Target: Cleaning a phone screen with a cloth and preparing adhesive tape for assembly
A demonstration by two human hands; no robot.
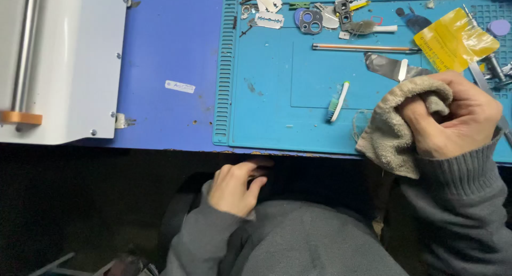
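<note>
1. While only the head view is on record, the right hand [460, 116] is closed around a beige cloth [397, 124] at the near edge of the blue work mat [266, 111], right end.
2. Cloth judged soft, limp and light; best gripped by a bunched fold.
3. The left hand [234, 186] hangs below the tabletop's near edge, fingers loosely curled, holding nothing.
4. A toothbrush [337, 101] lies just left of the cloth.
</note>
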